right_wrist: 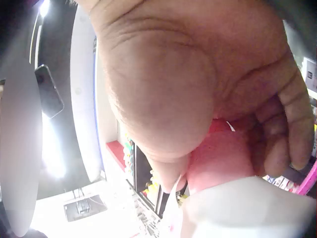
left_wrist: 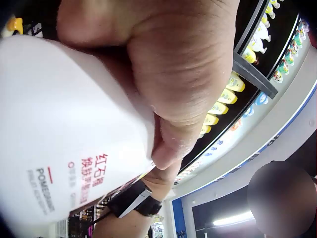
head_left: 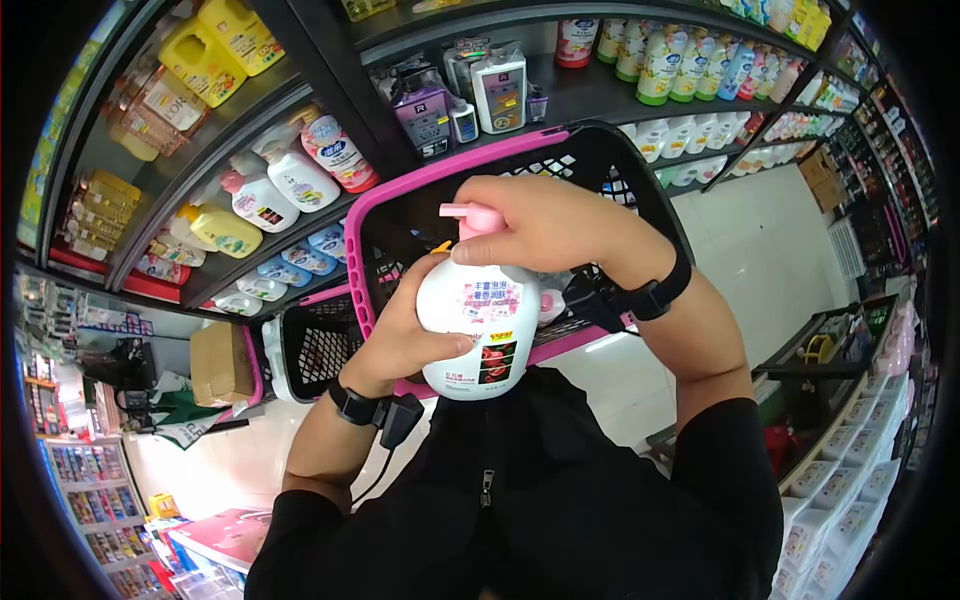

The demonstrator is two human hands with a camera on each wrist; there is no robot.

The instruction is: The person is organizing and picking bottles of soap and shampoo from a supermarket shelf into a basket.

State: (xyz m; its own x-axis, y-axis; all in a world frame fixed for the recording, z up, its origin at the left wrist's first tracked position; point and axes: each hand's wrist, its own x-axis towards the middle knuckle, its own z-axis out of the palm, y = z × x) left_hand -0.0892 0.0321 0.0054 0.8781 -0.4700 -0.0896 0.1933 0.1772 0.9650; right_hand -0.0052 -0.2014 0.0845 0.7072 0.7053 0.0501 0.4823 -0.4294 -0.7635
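Note:
A large white pump bottle (head_left: 478,335) with pink and red print is held upright in front of the chest, over the near rim of a black basket with a pink edge (head_left: 357,200). My left hand (head_left: 405,330) grips the bottle's side, its thumb across the front label; the left wrist view shows this grip close up beside the red lettering. With my right hand (head_left: 545,222) I hold the pink pump head (head_left: 483,220), thumb in front and fingers curled behind it. In the right wrist view the pink collar (right_wrist: 220,161) sits between thumb and fingers.
Shelves of bottles stand ahead, with white pump bottles (head_left: 300,178) at left and green-based bottles (head_left: 665,65) at right. A second basket (head_left: 318,345) and a cardboard box (head_left: 222,362) are at left. Packaged goods (head_left: 840,490) line the right side above the pale floor (head_left: 760,250).

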